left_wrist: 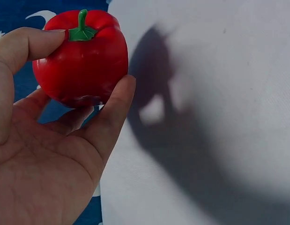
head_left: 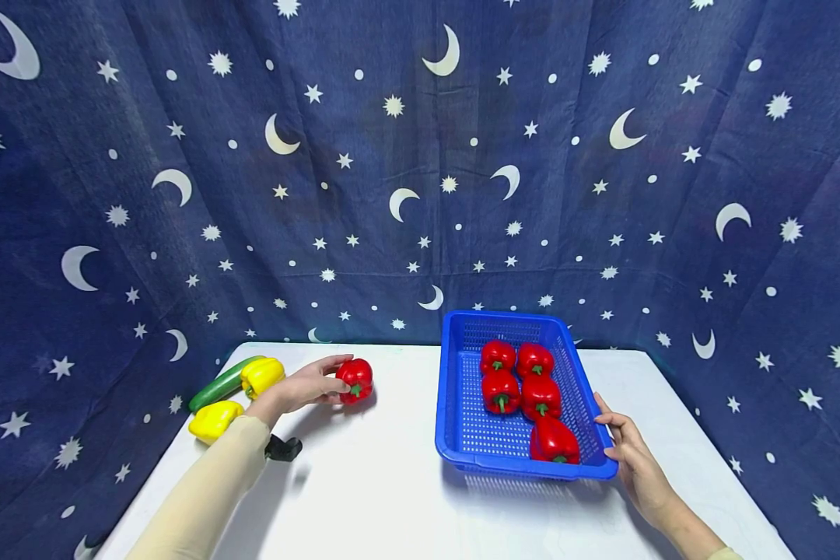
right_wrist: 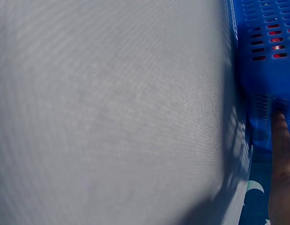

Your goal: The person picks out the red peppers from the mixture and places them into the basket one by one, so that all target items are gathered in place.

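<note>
My left hand (head_left: 315,383) grips a red bell pepper (head_left: 355,379) above the white table, left of the basket. In the left wrist view the thumb lies by the pepper's green stem (left_wrist: 82,28) and the other fingers support its far side and underside. At the right, my right hand (head_left: 640,467) holds the near right corner of a blue plastic basket (head_left: 455,455). One finger (right_wrist: 281,140) presses the basket's outer wall in the right wrist view; the rest of that hand is out of that frame. Several red bell peppers (head_left: 540,397) lie inside the basket, toward its right side.
Two yellow bell peppers (head_left: 262,376) and a green cucumber (head_left: 224,384) lie at the table's left edge, partly behind my left forearm. A dark blue curtain (head_left: 364,233) with moons and stars surrounds the white table (head_left: 371,482) at the back and sides.
</note>
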A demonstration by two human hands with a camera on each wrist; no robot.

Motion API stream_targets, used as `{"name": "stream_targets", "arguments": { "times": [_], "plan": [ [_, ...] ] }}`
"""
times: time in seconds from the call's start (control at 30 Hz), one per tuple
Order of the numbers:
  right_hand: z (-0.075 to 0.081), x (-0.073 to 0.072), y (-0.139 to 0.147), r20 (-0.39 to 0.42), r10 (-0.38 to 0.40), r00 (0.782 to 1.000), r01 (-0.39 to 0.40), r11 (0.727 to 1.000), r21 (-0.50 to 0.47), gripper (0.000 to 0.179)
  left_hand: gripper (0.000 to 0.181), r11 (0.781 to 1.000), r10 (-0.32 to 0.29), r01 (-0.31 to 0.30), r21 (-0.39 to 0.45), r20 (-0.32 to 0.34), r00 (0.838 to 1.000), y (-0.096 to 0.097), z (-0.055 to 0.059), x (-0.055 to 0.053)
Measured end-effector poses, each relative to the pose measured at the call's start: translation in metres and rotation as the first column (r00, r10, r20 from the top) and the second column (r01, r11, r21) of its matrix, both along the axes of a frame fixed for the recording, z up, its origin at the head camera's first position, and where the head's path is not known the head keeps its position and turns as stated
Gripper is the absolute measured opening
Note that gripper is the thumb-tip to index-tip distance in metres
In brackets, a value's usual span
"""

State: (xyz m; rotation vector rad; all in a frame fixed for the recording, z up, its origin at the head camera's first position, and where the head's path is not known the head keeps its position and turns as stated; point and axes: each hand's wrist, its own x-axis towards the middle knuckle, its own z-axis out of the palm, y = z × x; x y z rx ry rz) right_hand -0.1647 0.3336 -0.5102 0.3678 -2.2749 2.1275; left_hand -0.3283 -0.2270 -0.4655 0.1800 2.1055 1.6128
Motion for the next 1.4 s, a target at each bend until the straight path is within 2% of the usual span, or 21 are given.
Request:
{"name": "stream_targets", "arguments": {
  "times": [0.43, 0.83, 1.07, 1.27, 1.4],
  "plan": [
    [-0.002, -0.002, 0.002, -0.044, 0.032, 0.999, -0.033, 0.999, -0.010, 0.042, 0.078, 0.995, -0.052, 0.055, 0.084, -0.041, 0.998, 0.010, 0.019, 0.004],
    [0.002, -0.001, 0.001, -0.044, 0.003, 0.999, -0.004, 1.000, -0.016, 0.043, 0.078, 0.979, -0.120, 0.130, 0.154, -0.073, 0.990, 0.032, 0.038, 0.011],
    [0.001, -0.001, 0.003, -0.076, 0.012, 0.997, -0.014, 1.000, -0.027, 0.043, 0.076, 0.974, -0.148, 0.158, 0.159, -0.071, 0.986, 0.045, 0.049, 0.017],
    [0.002, -0.002, 0.003, -0.090, 0.008, 0.996, -0.008, 1.000, -0.003, 0.042, 0.076, 0.971, -0.175, 0.189, 0.145, -0.102, 0.979, 0.052, 0.057, 0.022],
    [0.002, -0.003, 0.003, -0.080, 0.018, 0.997, -0.020, 1.000, -0.023, 0.042, 0.077, 0.969, -0.191, 0.206, 0.137, -0.112, 0.975, 0.057, 0.063, 0.026]
  ]
}}
